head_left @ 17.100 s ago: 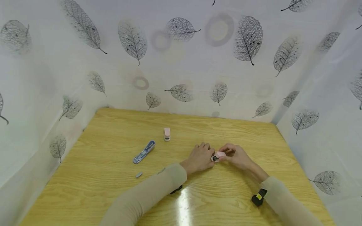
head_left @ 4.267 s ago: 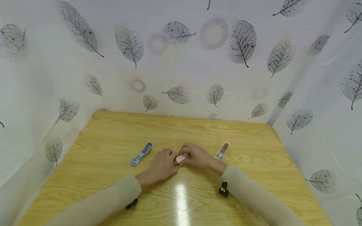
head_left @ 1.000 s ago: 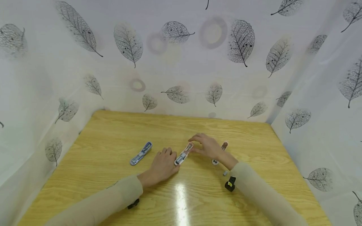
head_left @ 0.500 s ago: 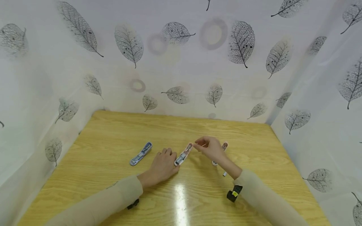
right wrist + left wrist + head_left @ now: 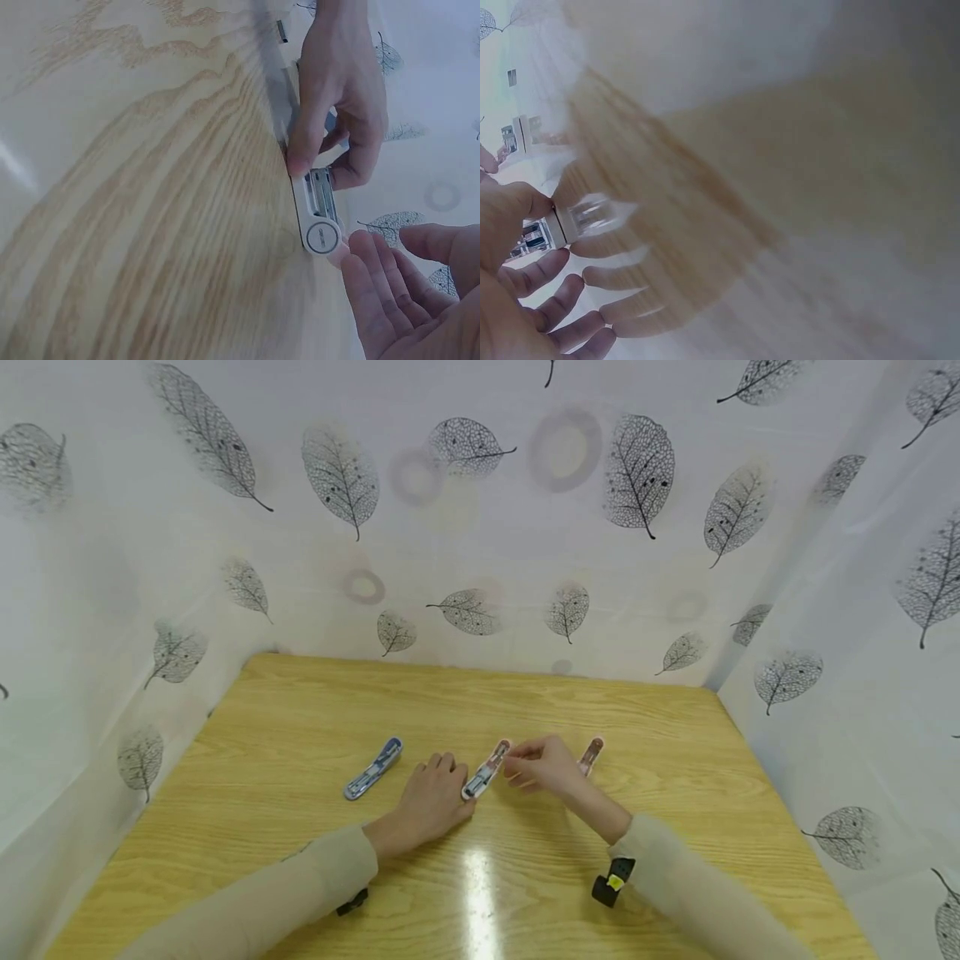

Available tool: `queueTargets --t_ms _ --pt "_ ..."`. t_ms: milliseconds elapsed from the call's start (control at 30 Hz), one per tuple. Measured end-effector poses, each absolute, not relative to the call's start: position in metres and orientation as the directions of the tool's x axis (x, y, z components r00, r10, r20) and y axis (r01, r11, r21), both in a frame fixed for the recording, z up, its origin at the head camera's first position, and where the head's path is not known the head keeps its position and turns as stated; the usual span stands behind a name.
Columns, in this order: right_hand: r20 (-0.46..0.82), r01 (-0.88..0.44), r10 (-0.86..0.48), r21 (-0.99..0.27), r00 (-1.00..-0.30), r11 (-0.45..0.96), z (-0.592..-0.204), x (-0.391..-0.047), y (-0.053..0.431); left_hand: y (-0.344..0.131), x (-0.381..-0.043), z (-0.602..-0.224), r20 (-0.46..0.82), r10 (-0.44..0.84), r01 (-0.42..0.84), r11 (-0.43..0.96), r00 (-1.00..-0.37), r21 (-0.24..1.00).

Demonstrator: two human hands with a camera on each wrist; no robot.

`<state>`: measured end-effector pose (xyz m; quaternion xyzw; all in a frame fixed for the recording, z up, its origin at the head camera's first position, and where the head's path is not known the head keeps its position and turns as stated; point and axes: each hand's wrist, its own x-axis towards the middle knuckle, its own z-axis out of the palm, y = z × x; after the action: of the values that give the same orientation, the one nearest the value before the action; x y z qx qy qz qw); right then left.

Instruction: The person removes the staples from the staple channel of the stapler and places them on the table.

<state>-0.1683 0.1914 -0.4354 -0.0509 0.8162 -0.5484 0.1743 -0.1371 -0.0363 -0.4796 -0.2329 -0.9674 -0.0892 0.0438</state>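
A pink and white mini stapler (image 5: 486, 772) lies on the table, its top swung back so the metal inside shows. My left hand (image 5: 427, 800) pinches its near end between thumb and index finger; the left wrist view shows that thumb (image 5: 532, 202) against the white body. My right hand (image 5: 546, 766) is at the far end, holding nothing. In the right wrist view its fingers (image 5: 390, 289) are fairly straight, tips right at the pink top beside the round hinge (image 5: 322, 238). A second pink stapler (image 5: 592, 753), also opened out, lies to the right, partly behind my right hand.
An opened blue stapler (image 5: 373, 768) lies left of my left hand on the wooden table (image 5: 315, 693). A small dark strip (image 5: 282, 31) shows in the right wrist view beyond the left hand. Leaf-printed sheeting (image 5: 480, 543) stands round the table's back and sides.
Earlier, both hands worked on the right-hand pink stapler, then on the middle one while closed; it is now open. In the last half second my right hand shifted slightly nearer. My left stayed.
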Motion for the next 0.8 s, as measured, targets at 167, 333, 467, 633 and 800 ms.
queueTargets --t_ms 167,333,467,633,800 --pt "-0.242 0.110 -0.276 -0.902 -0.930 0.418 -0.441 -0.167 0.180 -0.037 -0.137 -0.479 0.139 0.442 0.459 0.878 -0.886 0.136" --pt "-0.226 0.090 -0.273 -0.896 -0.935 0.435 -0.449 -0.168 0.170 -0.036 -0.138 -0.480 0.135 0.444 0.460 0.877 -0.886 0.137" --pt "-0.222 0.083 -0.274 -0.894 -0.936 0.441 -0.451 -0.168 0.163 -0.036 -0.138 -0.481 0.135 0.444 0.461 0.875 -0.886 0.146" --pt "-0.226 0.077 -0.292 -0.892 -0.929 0.445 -0.458 -0.168 0.157 -0.035 -0.138 -0.480 0.137 0.443 0.460 0.877 -0.886 0.140" --pt "-0.251 0.101 -0.282 -0.884 -0.926 0.456 -0.461 -0.169 0.152 -0.035 -0.137 -0.480 0.128 0.438 0.452 0.883 -0.890 0.128"
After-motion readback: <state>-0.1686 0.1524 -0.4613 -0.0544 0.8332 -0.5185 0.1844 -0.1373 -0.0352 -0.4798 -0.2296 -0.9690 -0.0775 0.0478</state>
